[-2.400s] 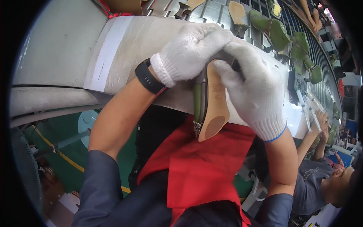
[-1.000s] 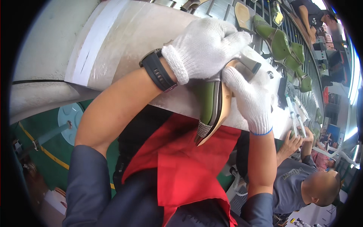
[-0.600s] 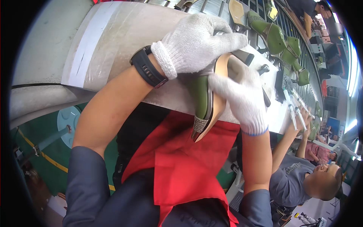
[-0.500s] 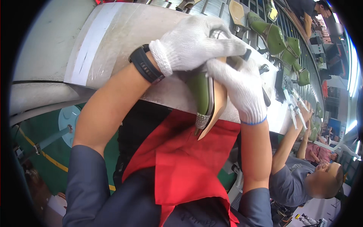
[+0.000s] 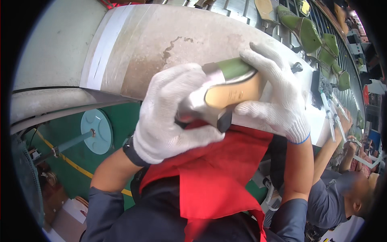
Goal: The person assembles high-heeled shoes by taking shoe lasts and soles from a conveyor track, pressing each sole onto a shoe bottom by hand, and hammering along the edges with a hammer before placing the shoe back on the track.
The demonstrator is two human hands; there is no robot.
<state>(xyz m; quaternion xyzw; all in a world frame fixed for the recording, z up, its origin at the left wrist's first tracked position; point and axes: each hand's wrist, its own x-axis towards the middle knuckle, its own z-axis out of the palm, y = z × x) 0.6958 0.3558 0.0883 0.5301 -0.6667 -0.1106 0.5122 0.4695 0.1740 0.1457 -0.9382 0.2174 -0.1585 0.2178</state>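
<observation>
A high-heeled shoe point(image 5: 231, 94), with a green upper, silvery heel part and tan sole or insole, is tilted in the air above the near edge of the worktable. My left hand point(image 5: 171, 109), in a white knit glove, wraps around its silvery end, the thumb by a dark block-like part that looks like the heel. At the other end, my gloved right hand point(image 5: 278, 90) spans the shoe between fingers and thumb. Motion blurs the shoe somewhat, and my left fingers partly hide it.
The pale worktable point(image 5: 201, 36) has a brown stain. Several green shoes point(image 5: 308, 34) stand on a roller conveyor to the right. Syringes point(image 5: 332, 113) with a co-worker's hand point(image 5: 342, 123) are at the right. A round pale-blue stool point(image 5: 96, 131) stands at lower left.
The shoe has turned from toe down to lying crosswise, its tan side facing up. My left hand has come down and left to its silvery end; my right hand has opened wider around the other end.
</observation>
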